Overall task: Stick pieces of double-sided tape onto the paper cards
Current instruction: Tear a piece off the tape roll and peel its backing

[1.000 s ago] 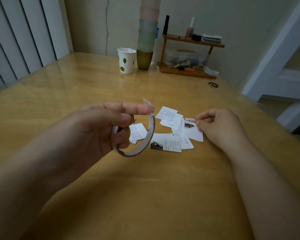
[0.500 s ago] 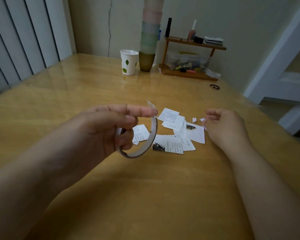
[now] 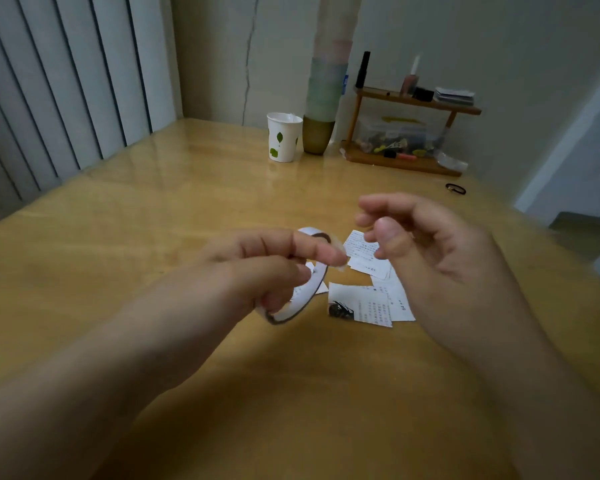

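My left hand grips a thin white roll of double-sided tape above the wooden table; my forefinger and thumb hold its loose end near the top of the roll. My right hand hovers just right of the roll, raised off the table, fingers loosely curled and holding nothing, its fingertips a short gap from the tape end. Several small printed paper cards lie overlapping on the table below and between the hands, partly hidden by both.
At the back stand a white paper cup with green leaves, a tall stack of cups and a small wooden shelf rack with bottles and clutter. A black hair tie lies at the right, near the table edge.
My right hand has lifted off the cards and moved up and left toward the tape roll. The left hand has tilted the roll slightly. The camera has shifted forward.
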